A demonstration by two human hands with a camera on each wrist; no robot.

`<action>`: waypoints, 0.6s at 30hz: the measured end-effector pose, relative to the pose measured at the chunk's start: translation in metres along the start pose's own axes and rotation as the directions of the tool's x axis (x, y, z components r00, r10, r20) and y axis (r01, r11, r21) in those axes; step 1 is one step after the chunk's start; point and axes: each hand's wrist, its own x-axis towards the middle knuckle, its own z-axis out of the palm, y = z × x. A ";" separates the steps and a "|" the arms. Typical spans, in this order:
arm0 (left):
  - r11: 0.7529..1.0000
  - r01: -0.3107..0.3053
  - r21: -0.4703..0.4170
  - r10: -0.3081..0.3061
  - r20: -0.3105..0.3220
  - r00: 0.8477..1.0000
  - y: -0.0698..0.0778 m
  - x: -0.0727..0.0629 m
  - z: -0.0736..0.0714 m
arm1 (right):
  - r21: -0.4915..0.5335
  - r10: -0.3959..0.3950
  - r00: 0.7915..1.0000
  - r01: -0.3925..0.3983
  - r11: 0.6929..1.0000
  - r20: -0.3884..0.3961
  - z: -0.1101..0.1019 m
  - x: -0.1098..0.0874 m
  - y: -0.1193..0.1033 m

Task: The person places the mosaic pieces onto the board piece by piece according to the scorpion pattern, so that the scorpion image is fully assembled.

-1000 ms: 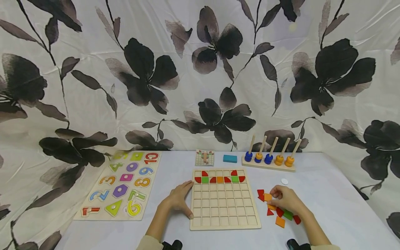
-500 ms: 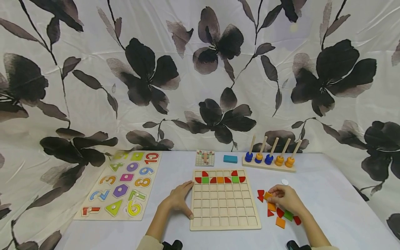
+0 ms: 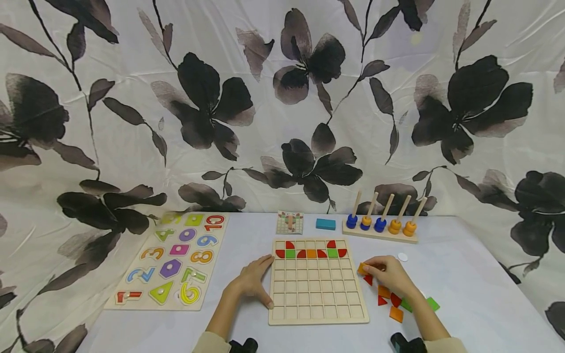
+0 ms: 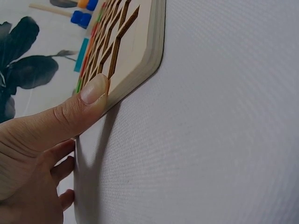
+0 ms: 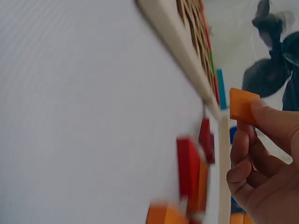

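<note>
A wooden grid board (image 3: 317,289) lies in the middle of the table, with red, green and orange tiles filling part of its top two rows. My left hand (image 3: 253,280) rests along the board's left edge, fingers and thumb spread; the left wrist view has the thumb (image 4: 91,95) on the rim by a corner. Between thumb and fingers, my right hand (image 3: 393,275) pinches an orange square tile (image 5: 243,105), just off the board's right side. Below that hand lie loose pieces, among them an orange tile (image 3: 396,314), a red triangle (image 3: 382,301) and a green tile (image 3: 433,304).
A number and shape puzzle board (image 3: 167,264) lies to the left. Behind the grid board are a pattern card (image 3: 289,223), a blue block (image 3: 325,224) and a peg stand (image 3: 379,234) with blue and orange beads. A white disc (image 3: 402,257) lies near the right hand.
My right hand has picked an orange square tile up from the loose pieces and moved left with it towards the grid board. My left hand stays at the board's edge.
</note>
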 end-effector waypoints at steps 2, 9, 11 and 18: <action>1.000 -0.002 0.000 0.002 0.003 1.000 0.000 0.001 0.000 | -0.009 -0.034 0.999 0.034 0.999 0.007 0.006 0.006 -0.006; 1.000 -0.015 0.010 0.015 0.009 1.000 -0.002 0.001 -0.001 | -0.035 -0.200 0.979 0.202 0.979 0.049 0.033 0.033 -0.030; 1.000 -0.021 0.009 0.021 0.010 1.000 -0.002 0.001 -0.001 | -0.038 -0.232 0.971 0.235 0.971 0.059 0.042 0.041 -0.036; 1.000 -0.010 -0.025 0.010 0.005 1.000 -0.001 -0.001 -0.001 | -0.037 -0.316 0.944 0.320 0.947 0.090 0.067 0.063 -0.050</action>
